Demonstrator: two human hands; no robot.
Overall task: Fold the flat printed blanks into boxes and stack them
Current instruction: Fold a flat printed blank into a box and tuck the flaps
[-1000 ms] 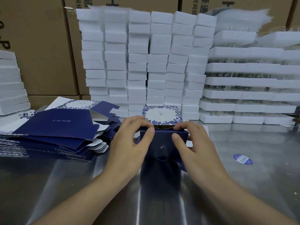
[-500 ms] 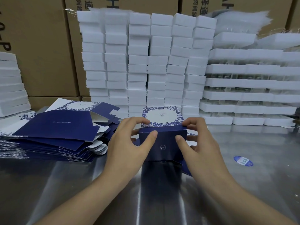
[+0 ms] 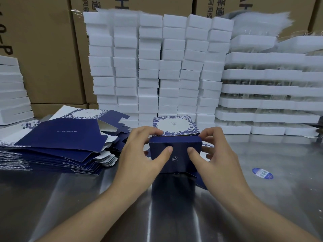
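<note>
Your left hand (image 3: pixel 138 158) and right hand (image 3: pixel 218 158) grip the blue box (image 3: pixel 178 143) on the tabletop (image 3: pixel 271 206), thumbs pressing its front; flat blanks (image 3: pixel 57 135) lie at nine o'clock.

Our forearms converge; left hand (image 3: pixel 139 154) and right hand (image 3: pixel 216 154) clasp the box (image 3: pixel 180 144) from either side, thumbs on its near face, fingers (image 3: pixel 150 131) curled over its top.
</note>
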